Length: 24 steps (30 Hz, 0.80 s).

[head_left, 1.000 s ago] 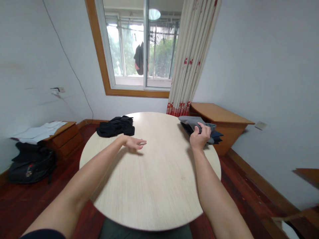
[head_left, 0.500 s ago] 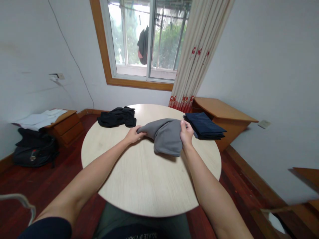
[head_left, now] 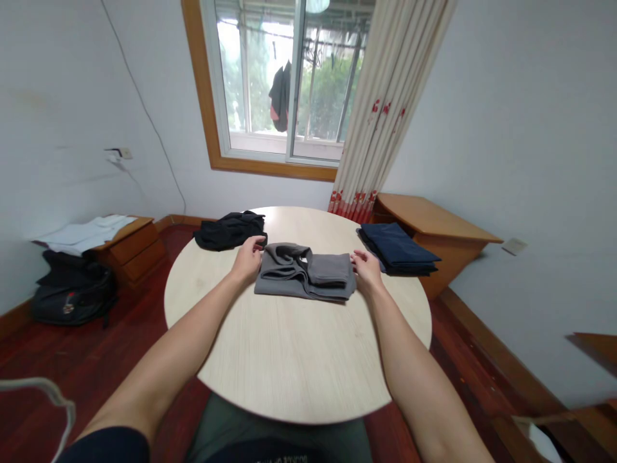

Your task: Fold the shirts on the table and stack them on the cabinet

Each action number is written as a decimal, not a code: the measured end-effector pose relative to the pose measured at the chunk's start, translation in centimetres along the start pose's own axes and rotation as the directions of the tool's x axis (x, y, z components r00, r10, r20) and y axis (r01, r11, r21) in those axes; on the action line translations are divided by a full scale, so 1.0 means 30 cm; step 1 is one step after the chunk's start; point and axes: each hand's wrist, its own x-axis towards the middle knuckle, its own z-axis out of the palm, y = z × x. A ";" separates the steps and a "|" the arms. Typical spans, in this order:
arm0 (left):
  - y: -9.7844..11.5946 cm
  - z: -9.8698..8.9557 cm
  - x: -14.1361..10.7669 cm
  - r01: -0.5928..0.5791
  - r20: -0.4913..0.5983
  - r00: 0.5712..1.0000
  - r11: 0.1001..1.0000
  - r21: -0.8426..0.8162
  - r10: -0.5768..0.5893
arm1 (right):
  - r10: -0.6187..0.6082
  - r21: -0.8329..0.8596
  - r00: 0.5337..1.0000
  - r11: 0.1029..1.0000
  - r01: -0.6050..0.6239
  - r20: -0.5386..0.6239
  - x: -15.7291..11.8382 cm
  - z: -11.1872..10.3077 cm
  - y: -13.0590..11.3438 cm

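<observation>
A grey garment [head_left: 330, 267], folded into a flat rectangle, lies on the round table [head_left: 289, 360]. A rolled opening and a small white label show on its left half. At its left end is my left hand [head_left: 248, 257], fingers loosely apart, close beside the cloth. My right hand [head_left: 367, 267] is at the other end, its fingertips against the garment's right edge and not closed round it. Behind my left hand lies a loose heap of black clothing [head_left: 229, 230]. A stack of folded dark blue clothes [head_left: 398, 245] sits to the right, beyond my right hand.
A wooden desk [head_left: 434, 218] stands behind the table on the right, beside a patterned curtain [head_left: 380, 109] and a window. To the left are a low drawer cabinet [head_left: 135, 251] with papers on top and a black bag [head_left: 72, 292] on the floor.
The grey garment, held up bent between both hands before, now lies flat on the table with its folded layers facing up. Both hands have let go and rest at its ends.
</observation>
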 end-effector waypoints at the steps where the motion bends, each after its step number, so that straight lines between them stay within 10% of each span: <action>1: -0.015 -0.007 -0.002 -0.129 0.088 0.989 0.987 0.095 0.120 | 0.005 0.004 1.000 1.000 -0.005 0.017 -0.001 0.000 0.004; 5: -0.042 -0.022 -0.001 -0.447 0.430 0.846 0.859 0.247 0.316 | -0.067 -0.077 0.983 0.994 0.082 0.173 0.002 -0.013 0.030; 12: -0.046 -0.046 0.012 -0.585 0.563 0.735 0.775 0.241 0.379 | -0.255 -0.131 0.871 0.933 0.336 0.420 0.023 -0.035 0.065; 24: 0.050 -0.034 -0.017 -0.359 0.498 0.830 0.924 0.134 0.250 | -0.296 -0.085 0.836 0.924 0.374 0.462 -0.042 -0.028 -0.033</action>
